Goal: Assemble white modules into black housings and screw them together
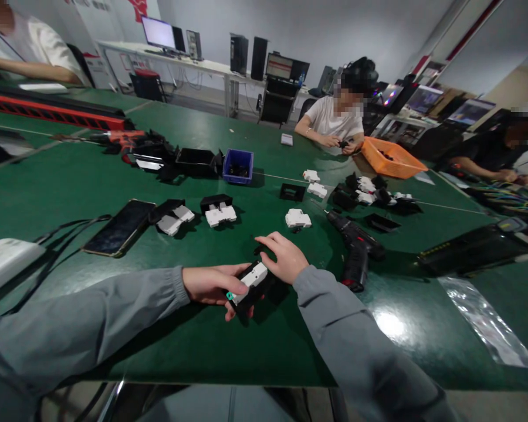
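My left hand (217, 284) is wrapped round a black plastic housing (246, 303), its thumb lying on the white circuit-breaker-like module (255, 274) set in it. A small green piece (229, 296) shows at the module's near end. At the far end my right hand (286, 258) is bent over the housing, thumb and index finger closed around a small black part (259, 249). Whether that part touches the housing is hard to tell. Beyond my hands sits a loose white module (298, 218). To its left are two black housings with white modules (220, 214) (175, 220).
A cordless screwdriver (356, 243) lies to the right, near a clear plastic bag (488, 325). On the left are a phone (119, 227) and a white box (9, 264). Farther off stand a blue bin (238, 158) and an orange basket (393, 159). Other people sit around the table.
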